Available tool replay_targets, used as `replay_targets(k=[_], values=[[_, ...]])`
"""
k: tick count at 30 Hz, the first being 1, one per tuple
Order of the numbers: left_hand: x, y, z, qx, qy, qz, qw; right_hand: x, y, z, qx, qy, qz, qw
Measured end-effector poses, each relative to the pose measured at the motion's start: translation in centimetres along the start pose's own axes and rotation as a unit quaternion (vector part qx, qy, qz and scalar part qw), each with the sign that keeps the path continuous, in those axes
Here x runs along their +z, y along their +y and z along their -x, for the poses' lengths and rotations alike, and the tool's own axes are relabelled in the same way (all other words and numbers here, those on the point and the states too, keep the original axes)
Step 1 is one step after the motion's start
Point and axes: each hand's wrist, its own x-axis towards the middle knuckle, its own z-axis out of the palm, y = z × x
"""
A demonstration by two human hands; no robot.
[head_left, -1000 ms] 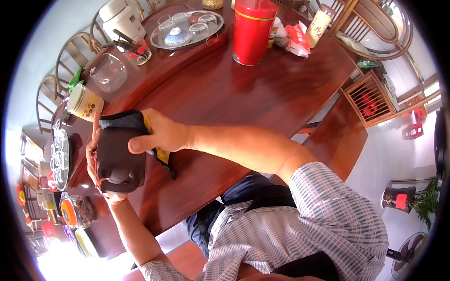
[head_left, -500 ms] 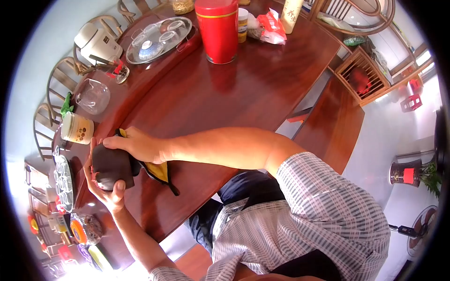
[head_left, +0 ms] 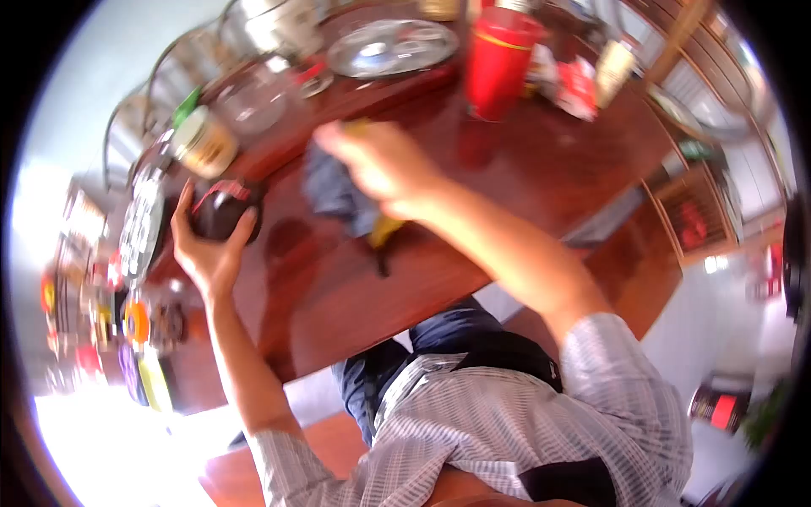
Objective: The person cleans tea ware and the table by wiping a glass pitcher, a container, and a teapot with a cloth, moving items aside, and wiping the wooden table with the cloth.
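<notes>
My left hand [head_left: 209, 258] is wrapped around a dark brown rounded pot [head_left: 226, 215] with a red marking near its top. The pot is tilted and held above the left part of the table. To its right, my right hand [head_left: 376, 160] grips a cloth [head_left: 338, 190], grey-blue on one side and yellow on the other, with a dark strip dangling from it. A gap separates cloth and pot. Motion blurs the right hand and the cloth. Just beyond the pot stands a cream jar [head_left: 204, 142].
The dark red wooden table [head_left: 338, 313] bears a red canister [head_left: 500, 63], a metal tray [head_left: 397, 68] with cups, a clear glass bowl [head_left: 253, 106] and a second tray [head_left: 142, 220]. A red packet [head_left: 577, 89] lies at the back right. A wooden bench [head_left: 625, 279] runs alongside.
My right hand has pulled the cloth away from the pot, up and to the right. My left hand has raised and turned the pot, showing its red marking. The view has shifted.
</notes>
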Motion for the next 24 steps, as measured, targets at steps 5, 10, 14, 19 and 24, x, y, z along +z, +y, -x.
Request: replay_targets(k=[5, 10, 14, 19, 24], values=[[-2.2, -2.9, -1.3, -0.064, 0.077, -0.054, 0.994, -12.9, -4.7, 10.3, -0.052, 0.119, 0.100, 0.986], [-5.4, -4.2, -2.5, -0.151, 0.167, -0.171, 0.959, -30.7, -4.3, 15.9, -0.068, 0.407, 0.110, 0.904], [-6.9, -7.1, -3.2, -0.229, 0.228, -0.206, 0.924, -35.9, 1.0, 17.5, 0.005, 0.371, 0.502, 0.782], [-6.5, -7.2, -5.1, -0.235, 0.201, -0.250, 0.918, -24.4, 3.5, 14.5, -0.098, 0.001, 0.684, 0.722], [-3.7, -8.8, -8.6, -0.223, 0.160, -0.275, 0.922, -17.1, 2.5, 12.1, -0.125, -0.111, 0.694, 0.700]])
